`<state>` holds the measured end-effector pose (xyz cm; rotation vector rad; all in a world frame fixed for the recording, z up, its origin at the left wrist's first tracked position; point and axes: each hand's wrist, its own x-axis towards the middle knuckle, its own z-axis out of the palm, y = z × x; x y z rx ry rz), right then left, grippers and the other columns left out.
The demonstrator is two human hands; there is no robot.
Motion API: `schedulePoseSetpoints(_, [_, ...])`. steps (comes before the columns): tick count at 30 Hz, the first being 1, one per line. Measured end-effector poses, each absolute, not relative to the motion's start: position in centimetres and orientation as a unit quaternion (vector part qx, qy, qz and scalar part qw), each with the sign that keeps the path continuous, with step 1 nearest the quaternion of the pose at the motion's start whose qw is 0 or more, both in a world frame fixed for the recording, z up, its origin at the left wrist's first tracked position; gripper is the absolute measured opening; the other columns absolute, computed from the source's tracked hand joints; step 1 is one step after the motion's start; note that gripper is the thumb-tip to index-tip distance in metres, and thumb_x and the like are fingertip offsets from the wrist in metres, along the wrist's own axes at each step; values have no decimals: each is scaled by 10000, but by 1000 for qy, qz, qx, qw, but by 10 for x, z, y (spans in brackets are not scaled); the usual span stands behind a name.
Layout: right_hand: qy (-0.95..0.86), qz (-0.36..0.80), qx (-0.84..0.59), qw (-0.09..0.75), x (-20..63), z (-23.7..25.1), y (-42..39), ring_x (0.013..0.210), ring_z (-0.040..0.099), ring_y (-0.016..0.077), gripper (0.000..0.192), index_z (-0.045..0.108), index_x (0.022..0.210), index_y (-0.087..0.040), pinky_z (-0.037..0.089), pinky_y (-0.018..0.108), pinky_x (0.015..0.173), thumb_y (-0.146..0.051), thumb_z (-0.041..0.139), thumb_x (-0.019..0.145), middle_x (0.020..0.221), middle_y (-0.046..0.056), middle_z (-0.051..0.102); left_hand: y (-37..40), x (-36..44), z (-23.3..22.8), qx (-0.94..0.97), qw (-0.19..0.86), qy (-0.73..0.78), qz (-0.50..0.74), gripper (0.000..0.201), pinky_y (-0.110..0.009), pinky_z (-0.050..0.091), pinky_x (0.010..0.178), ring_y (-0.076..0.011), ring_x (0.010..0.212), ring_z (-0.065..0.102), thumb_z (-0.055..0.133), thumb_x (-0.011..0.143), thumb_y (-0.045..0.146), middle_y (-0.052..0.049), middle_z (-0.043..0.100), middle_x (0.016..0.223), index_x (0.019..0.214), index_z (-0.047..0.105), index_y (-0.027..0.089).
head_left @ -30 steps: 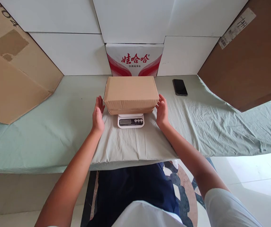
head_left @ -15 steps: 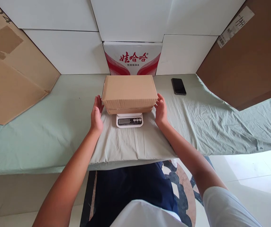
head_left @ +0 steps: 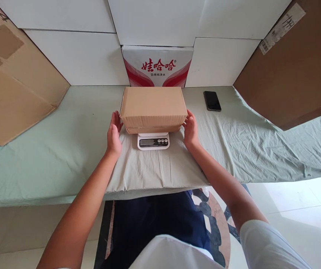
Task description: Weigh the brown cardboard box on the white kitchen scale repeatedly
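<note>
Cardboard box [head_left: 153, 106] is sitting on the kitchen scale [head_left: 153, 141], lid closed, roughly centred over the platform; only the scale's display strip sticks out toward the person. So placement looks done. What's left, as I read it: a clean reading with nothing touching the box. The display digits are too small to read from here.

Left hand [head_left: 113, 135] is flat and open, fingers [head_left: 116, 118] extended upward along the box's left end, at or just off the lower corner. Right hand [head_left: 190, 129] mirrors it on the right end, fingers [head_left: 189, 116] slightly curled, tips by the box's lower right edge. Contact is hard to call on either side: probably light touch, no closed grasp, nothing wrapped under the box.

Relative to the fingers: the box sits squarely between both sets of fingertips, its top face above them and its far edge well beyond them. The scale's display is just inboard of both palms, lower than the fingertips. A phone [head_left: 212, 101] lies on the green cloth [head_left: 65, 149] beyond the right fingers, well apart.
</note>
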<state>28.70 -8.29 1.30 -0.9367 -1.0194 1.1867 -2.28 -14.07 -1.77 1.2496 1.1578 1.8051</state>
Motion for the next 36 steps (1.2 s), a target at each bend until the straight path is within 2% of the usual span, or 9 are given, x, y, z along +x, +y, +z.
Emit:
schedulePoseSetpoints(16, [-453,507,-400,615,289,14,-83,1416,571,276,503,607,1296,-381,424,552,1245,-651,503,885,1485,-9,643,-139,-23,-20,476,329,438,688,771,-492,301,1341,-302,1640,315,529,885,818,-18,391,1739,1545,529,420])
schedulePoseSetpoints(36, [-439,509,-406,619,287,18,-84,1356,607,260,513,617,1253,-353,434,522,1228,-657,521,852,1408,9,676,-140,-17,-11,501,332,433,672,777,-506,346,1323,-340,1611,375,542,903,782,-86,462,1696,1516,567,307])
